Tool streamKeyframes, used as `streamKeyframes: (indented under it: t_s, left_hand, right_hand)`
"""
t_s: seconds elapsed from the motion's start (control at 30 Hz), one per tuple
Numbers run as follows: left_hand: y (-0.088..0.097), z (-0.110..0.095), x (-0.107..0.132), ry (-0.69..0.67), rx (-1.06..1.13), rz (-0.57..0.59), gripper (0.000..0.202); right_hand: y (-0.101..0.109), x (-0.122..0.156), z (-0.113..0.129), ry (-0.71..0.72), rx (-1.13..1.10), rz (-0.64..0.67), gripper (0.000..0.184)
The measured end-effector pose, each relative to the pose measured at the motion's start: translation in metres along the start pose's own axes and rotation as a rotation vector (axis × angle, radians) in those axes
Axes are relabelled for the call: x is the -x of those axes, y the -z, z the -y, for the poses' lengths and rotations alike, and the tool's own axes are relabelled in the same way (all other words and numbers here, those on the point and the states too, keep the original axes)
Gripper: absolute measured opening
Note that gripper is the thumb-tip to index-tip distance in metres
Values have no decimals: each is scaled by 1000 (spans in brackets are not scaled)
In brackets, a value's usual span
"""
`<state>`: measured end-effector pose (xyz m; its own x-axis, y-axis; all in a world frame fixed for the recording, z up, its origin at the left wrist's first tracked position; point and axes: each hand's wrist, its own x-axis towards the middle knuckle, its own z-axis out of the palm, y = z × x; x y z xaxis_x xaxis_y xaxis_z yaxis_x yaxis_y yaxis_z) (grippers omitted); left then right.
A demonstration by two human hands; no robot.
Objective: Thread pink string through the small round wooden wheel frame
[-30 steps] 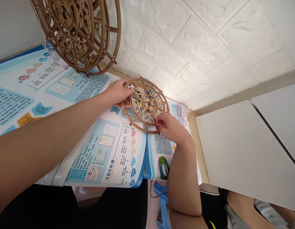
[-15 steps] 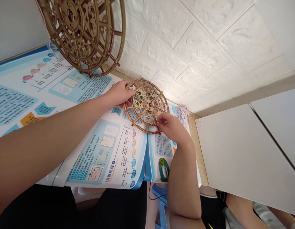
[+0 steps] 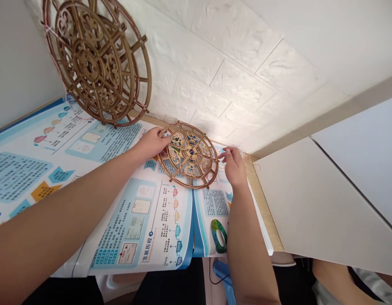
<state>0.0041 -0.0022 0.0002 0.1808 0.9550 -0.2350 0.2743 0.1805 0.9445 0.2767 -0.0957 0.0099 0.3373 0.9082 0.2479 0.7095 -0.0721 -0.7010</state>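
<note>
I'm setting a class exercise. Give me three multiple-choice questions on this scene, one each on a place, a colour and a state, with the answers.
1. Where does the small wheel lie?
A. on the poster
B. on the floor
C. on the white board

2. What colour is the stool under the table?
A. yellow
B. blue
C. red

3. How does the large wheel stand?
A. flat on the poster
B. propped against the wall
C. lying on the stool

Answers:
1. A: it rests on the printed sheet, with the left hand at its rim.
2. B: blue plastic shows below the table.
3. B: it stands tilted against the wall.
</note>
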Motion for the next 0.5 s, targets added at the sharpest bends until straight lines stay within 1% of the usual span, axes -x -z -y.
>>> streamKeyframes:
  t_s: [0.07,0.17,0.27,0.37,0.5]
  left_hand:
    - [0,0,-1,6,-17,-1,29]
    - [-1,5,-5,-8,-15,0,29]
    - [-2,9,-9,-20,22,8,31]
    - [-3,9,-8,-23,34,3,33]
    - [-2,4,-3,-1,9,-4,29]
  right_hand:
    - [-4,-1,-2,-16,-4,-6,41]
    - [-7,0,-1,-6,-3,23,46]
    - [-7,2,4,24,12,78,48]
    - [-7,5,7,22,52,129,48]
    - [-7,5,7,38,55,131,48]
